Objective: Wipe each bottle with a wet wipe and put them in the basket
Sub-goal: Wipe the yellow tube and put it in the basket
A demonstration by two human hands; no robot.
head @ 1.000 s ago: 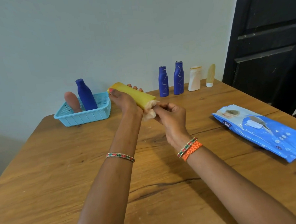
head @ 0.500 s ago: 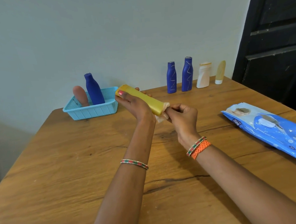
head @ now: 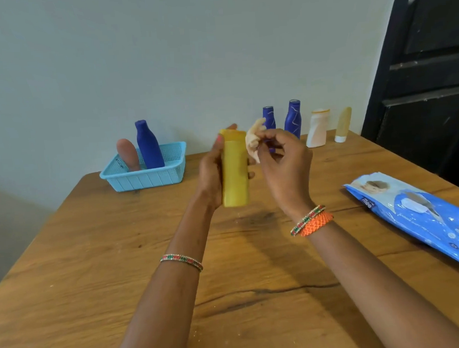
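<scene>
Bare wooden table (head: 94, 260) lies open at near left and centre. Both forearms cross the middle; left hand (head: 212, 169) and right hand (head: 283, 165) occupy the air above centre. Basket (head: 146, 178) blocks far left. Row of four bottles (head: 294, 118) lines the far edge. Wipes pack (head: 422, 217) fills the right side.

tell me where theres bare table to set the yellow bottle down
Bare wood lies in front of the basket, in the wide stretch on the near left, and between the two forearms. It is crowded along the wall, where four bottles stand in a row, and on the right, where the wipes pack lies.
</scene>
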